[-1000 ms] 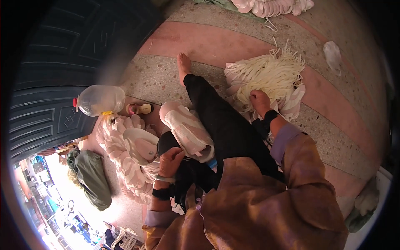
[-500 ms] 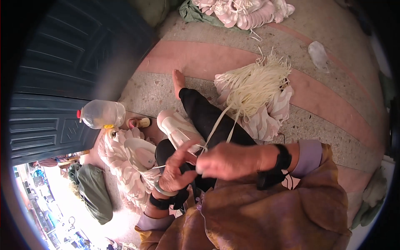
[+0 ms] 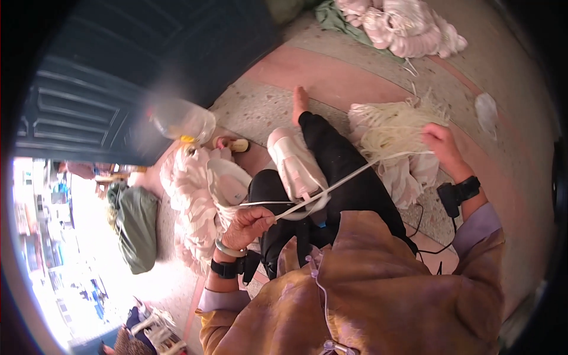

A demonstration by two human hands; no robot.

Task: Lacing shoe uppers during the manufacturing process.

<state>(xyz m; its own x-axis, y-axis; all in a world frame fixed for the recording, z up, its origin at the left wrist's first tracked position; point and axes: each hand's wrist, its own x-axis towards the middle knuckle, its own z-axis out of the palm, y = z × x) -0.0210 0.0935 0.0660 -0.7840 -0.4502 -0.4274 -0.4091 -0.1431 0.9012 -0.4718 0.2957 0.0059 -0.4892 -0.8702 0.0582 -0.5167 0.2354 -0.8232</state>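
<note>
Across my lap lies a pale pink and white shoe upper (image 3: 294,160), its open end toward me. My left hand (image 3: 248,226) is closed, thumb and finger pinching a cream shoelace (image 3: 355,173) beside my left knee. From there the lace runs taut over the end of the upper to my right hand (image 3: 442,144), stretched far out to the right. That hand is closed on the lace, above a heap of loose cream laces (image 3: 384,139). Another thin white strand reaches from the upper toward the stacked shoe uppers (image 3: 192,195) on my left.
A clear plastic jug (image 3: 188,121) lies by the dark panelled door (image 3: 89,115). More pink uppers (image 3: 405,29) are heaped on green cloth at the far right. A green sack (image 3: 136,228) is at left, a clear plastic bag (image 3: 486,112) at right. A black cable (image 3: 441,251) hangs from my right wrist.
My hands were close together over my lap; now the right has swung far out to the right, drawing the lace into a long straight line. The view has shifted too.
</note>
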